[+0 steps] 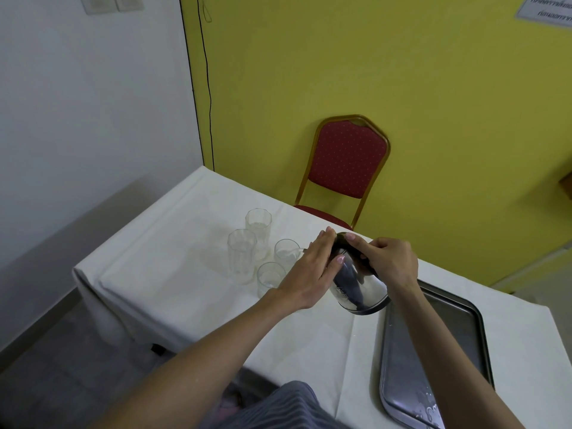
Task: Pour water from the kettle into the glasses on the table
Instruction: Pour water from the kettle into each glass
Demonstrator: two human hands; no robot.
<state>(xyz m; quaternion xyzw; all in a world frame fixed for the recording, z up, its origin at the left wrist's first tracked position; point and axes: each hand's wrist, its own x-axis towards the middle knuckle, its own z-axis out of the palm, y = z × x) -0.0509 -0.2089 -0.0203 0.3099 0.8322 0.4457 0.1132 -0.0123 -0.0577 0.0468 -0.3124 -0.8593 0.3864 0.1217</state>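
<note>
White cloth covers the table (173,274), and at my ten o'clock stand four glasses: the tall front glass (241,257), the tall back glass (258,229), the short near glass (270,278) and the short far glass (286,253). Each seems to hold a little water low down, though I cannot tell how much. At twelve o'clock my left hand (312,274) lies flat against the steel kettle (356,280), fingers together on its side and lid. My right hand (390,263) is clamped on the handle. The kettle tips toward the short far glass; no stream shows. At three o'clock lies a wet metal tray (439,351). I judge pouring underway, with topping-up left.
</note>
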